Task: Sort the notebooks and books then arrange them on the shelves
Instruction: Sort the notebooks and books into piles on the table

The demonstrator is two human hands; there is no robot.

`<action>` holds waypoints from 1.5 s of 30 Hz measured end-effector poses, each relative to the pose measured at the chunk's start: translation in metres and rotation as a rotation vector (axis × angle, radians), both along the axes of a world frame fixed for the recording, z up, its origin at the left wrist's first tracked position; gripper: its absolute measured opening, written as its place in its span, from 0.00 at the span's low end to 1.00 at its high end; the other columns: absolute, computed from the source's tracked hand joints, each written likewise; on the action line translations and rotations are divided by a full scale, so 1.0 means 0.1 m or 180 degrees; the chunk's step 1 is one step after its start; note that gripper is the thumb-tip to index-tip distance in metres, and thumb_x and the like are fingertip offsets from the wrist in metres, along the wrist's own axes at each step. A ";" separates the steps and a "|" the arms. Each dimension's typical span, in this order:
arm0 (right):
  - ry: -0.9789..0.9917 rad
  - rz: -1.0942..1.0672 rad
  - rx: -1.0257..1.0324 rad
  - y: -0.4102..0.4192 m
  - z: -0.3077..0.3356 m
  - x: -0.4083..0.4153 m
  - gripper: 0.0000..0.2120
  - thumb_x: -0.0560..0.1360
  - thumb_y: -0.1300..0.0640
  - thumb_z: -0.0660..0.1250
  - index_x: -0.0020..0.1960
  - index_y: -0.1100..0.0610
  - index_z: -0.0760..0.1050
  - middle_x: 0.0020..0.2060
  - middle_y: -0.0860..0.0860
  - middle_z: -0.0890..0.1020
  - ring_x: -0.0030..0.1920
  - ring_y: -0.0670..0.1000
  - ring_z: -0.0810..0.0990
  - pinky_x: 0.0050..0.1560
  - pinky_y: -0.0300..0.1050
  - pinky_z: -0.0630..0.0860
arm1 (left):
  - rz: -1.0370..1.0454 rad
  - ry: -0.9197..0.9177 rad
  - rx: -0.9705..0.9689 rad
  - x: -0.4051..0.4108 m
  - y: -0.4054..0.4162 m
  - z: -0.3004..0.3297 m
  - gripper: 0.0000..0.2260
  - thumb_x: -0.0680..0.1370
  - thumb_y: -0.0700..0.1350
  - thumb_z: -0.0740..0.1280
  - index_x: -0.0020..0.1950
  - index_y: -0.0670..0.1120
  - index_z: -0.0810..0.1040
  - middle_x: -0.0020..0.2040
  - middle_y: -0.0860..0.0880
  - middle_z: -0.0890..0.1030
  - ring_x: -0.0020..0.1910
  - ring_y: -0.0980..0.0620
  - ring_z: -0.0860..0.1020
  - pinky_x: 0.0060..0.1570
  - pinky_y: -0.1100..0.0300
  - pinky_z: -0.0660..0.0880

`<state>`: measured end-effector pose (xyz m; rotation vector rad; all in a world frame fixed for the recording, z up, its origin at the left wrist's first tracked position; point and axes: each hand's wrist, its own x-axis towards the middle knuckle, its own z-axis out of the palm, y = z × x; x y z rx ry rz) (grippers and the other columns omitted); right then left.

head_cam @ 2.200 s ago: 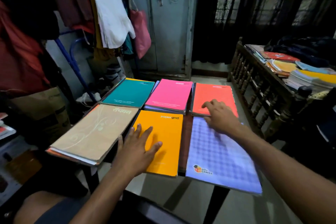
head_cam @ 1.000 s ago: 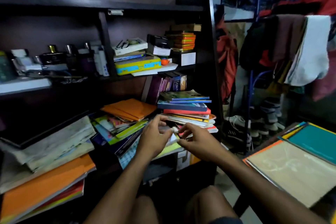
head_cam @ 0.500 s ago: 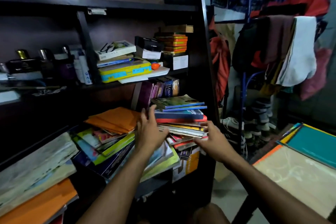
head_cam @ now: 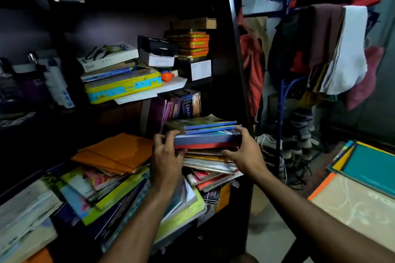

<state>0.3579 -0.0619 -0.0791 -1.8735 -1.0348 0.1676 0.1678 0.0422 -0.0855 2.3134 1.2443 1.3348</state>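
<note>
Lowest in the frame, two bare forearms reach up from the bottom edge toward a dark wooden shelf unit (head_cam: 233, 53). At lower right, on a desk, lie a beige notebook (head_cam: 354, 209) and a teal notebook (head_cam: 374, 166) just beyond it. Left of centre, loose books (head_cam: 111, 194) slump in a tilted heap on the lower shelf, with orange folders (head_cam: 115, 153) lying on top of them.

At the centre of the frame the left hand (head_cam: 166, 158) and the right hand (head_cam: 245, 153) grip the two ends of the top books (head_cam: 205, 134) of a flat stack; the fingers of both are curled round the edges, clamped on those books. The rest of the stack (head_cam: 209, 164) lies beneath.

Behind stands a dictionary (head_cam: 187, 104), upright. On the shelf above rest a yellow case (head_cam: 124, 87) and orange boxes (head_cam: 195, 45). At upper right, clothes (head_cam: 333, 49) hang on a rack.
</note>
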 end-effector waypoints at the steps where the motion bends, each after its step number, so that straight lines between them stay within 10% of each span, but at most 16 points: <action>1: -0.0149 0.0020 0.0029 -0.01 0.03 -0.01 0.38 0.68 0.54 0.80 0.73 0.47 0.64 0.61 0.50 0.75 0.63 0.53 0.74 0.64 0.52 0.74 | -0.0070 -0.0017 0.0066 -0.02 0.01 0.07 0.28 0.72 0.43 0.78 0.69 0.52 0.73 0.61 0.46 0.70 0.53 0.49 0.76 0.47 0.63 0.75; 15: -0.0777 0.0342 0.0939 -0.54 0.31 -0.21 0.26 0.75 0.57 0.74 0.65 0.40 0.67 0.51 0.44 0.75 0.49 0.47 0.80 0.51 0.47 0.80 | -0.0008 0.0758 0.1876 -0.69 -0.57 0.61 0.27 0.70 0.48 0.79 0.66 0.49 0.73 0.55 0.49 0.78 0.54 0.43 0.74 0.51 0.46 0.75; 17: 0.0097 0.0178 0.1074 -0.74 0.26 -0.30 0.28 0.75 0.56 0.75 0.67 0.41 0.65 0.52 0.48 0.80 0.47 0.47 0.84 0.49 0.50 0.83 | -0.0336 0.0718 0.2075 -0.71 -0.86 0.61 0.25 0.72 0.47 0.78 0.66 0.50 0.72 0.55 0.47 0.78 0.58 0.40 0.75 0.56 0.41 0.75; 21: 0.3893 0.0824 0.0946 -1.43 0.21 -0.66 0.20 0.79 0.42 0.65 0.62 0.56 0.75 0.58 0.66 0.80 0.49 0.63 0.83 0.46 0.63 0.82 | -0.0774 0.0741 0.2041 -0.56 -1.53 0.45 0.23 0.74 0.52 0.71 0.67 0.50 0.71 0.54 0.46 0.80 0.52 0.41 0.80 0.43 0.48 0.80; 23: 0.4337 0.1195 0.0931 -1.85 0.20 -0.70 0.31 0.77 0.33 0.60 0.63 0.58 0.79 0.59 0.64 0.81 0.55 0.65 0.81 0.55 0.67 0.78 | -0.1041 0.0700 0.2021 -0.35 -1.96 0.33 0.23 0.72 0.52 0.73 0.65 0.51 0.72 0.51 0.47 0.78 0.46 0.42 0.80 0.37 0.51 0.78; 27: 0.4260 0.0565 0.1404 -2.57 0.16 -0.46 0.42 0.70 0.27 0.66 0.71 0.58 0.74 0.65 0.62 0.79 0.65 0.64 0.78 0.66 0.68 0.72 | -0.1574 0.0617 0.1804 0.14 -2.74 0.19 0.26 0.67 0.48 0.77 0.63 0.54 0.74 0.50 0.47 0.76 0.44 0.43 0.78 0.40 0.50 0.77; 32: 0.3951 -0.0084 0.1580 -3.70 0.12 -0.02 0.31 0.78 0.34 0.60 0.67 0.57 0.78 0.55 0.58 0.85 0.43 0.55 0.86 0.41 0.46 0.82 | -0.2806 0.0914 0.1625 0.64 -3.55 0.07 0.26 0.72 0.56 0.72 0.68 0.56 0.72 0.64 0.50 0.77 0.57 0.46 0.78 0.55 0.50 0.77; 36: 0.3369 -0.0847 0.1607 -4.24 -0.02 0.43 0.27 0.76 0.38 0.66 0.65 0.57 0.79 0.55 0.58 0.85 0.54 0.60 0.85 0.59 0.58 0.80 | -0.3633 0.1449 0.1850 1.04 -3.64 0.00 0.29 0.80 0.46 0.64 0.79 0.58 0.58 0.76 0.53 0.69 0.69 0.49 0.73 0.63 0.50 0.75; 45: 0.2722 -0.1615 0.0685 -4.59 -0.41 1.31 0.16 0.81 0.53 0.65 0.63 0.63 0.77 0.43 0.56 0.85 0.40 0.55 0.83 0.41 0.45 0.81 | -0.2882 0.1224 0.2210 1.50 -3.16 0.07 0.28 0.72 0.37 0.57 0.71 0.49 0.76 0.63 0.49 0.82 0.58 0.48 0.81 0.52 0.55 0.81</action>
